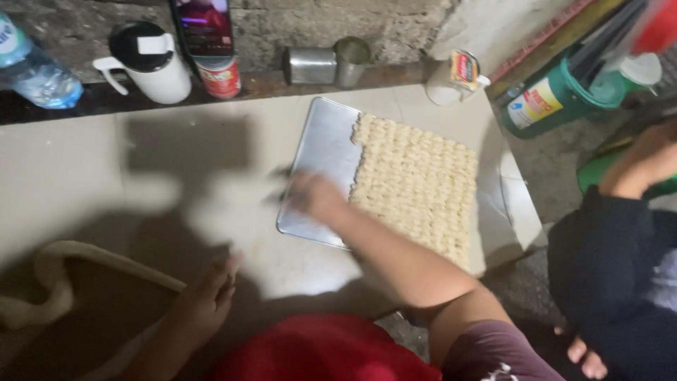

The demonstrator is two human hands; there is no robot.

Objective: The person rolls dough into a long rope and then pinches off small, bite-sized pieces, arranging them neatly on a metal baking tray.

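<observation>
Our right hand (314, 195), blurred so grip unclear, reaches the metal tray (324, 152), mostly filled with dough pieces (416, 183); left strip bare; left hand (211, 293) open on surface (84, 176).

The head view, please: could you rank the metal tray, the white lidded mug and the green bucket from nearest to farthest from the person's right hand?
1. Metal tray: under the right hand.
2. White lidded mug: back left, by the wall.
3. Green bucket: far right, off the counter.

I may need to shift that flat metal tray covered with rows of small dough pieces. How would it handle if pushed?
The flat metal tray would probably slide easily on the smooth pale tabletop. The small dough pieces look soft and loose, so a jolt may disturb their rows. It seems shallow-rimmed, so tilting risks spilling.
</observation>
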